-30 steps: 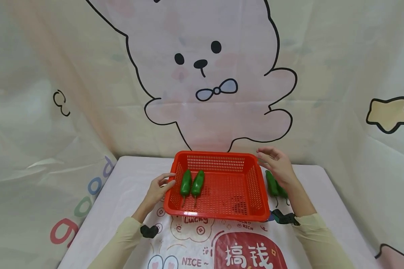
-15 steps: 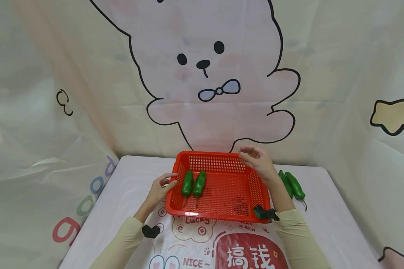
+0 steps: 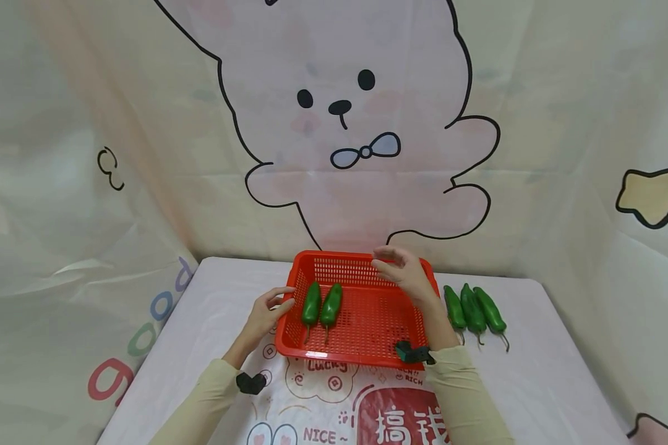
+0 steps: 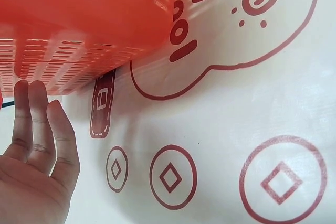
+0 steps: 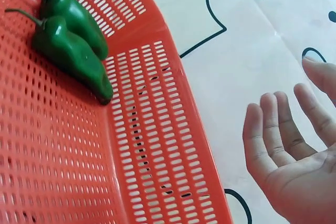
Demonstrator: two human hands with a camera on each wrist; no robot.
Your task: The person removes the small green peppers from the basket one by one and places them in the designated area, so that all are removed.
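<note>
A red plastic basket (image 3: 367, 321) with slotted walls stands on the table, two green chili peppers (image 3: 311, 304) lying side by side in its left part. At its left wall my left hand (image 3: 264, 315) rests with fingertips against the outside; the left wrist view shows three fairly straight fingers (image 4: 38, 114) there. My right hand (image 3: 405, 277) hovers over the back right of the basket, holding nothing, its fingers loosely bent in the right wrist view. On the table right of the basket lie three more green chili peppers (image 3: 472, 312), partly beside my right forearm.
The white table cover (image 3: 534, 371) carries printed drawings and lettering. Behind the table hangs a pale cloth (image 3: 534, 222) with a cartoon animal, close to the basket's back rim. Cloth also encloses both sides.
My right hand has moved left from near the peppers on the right to above the basket, uncovering all three peppers there. My left hand stays at the basket's left wall.
</note>
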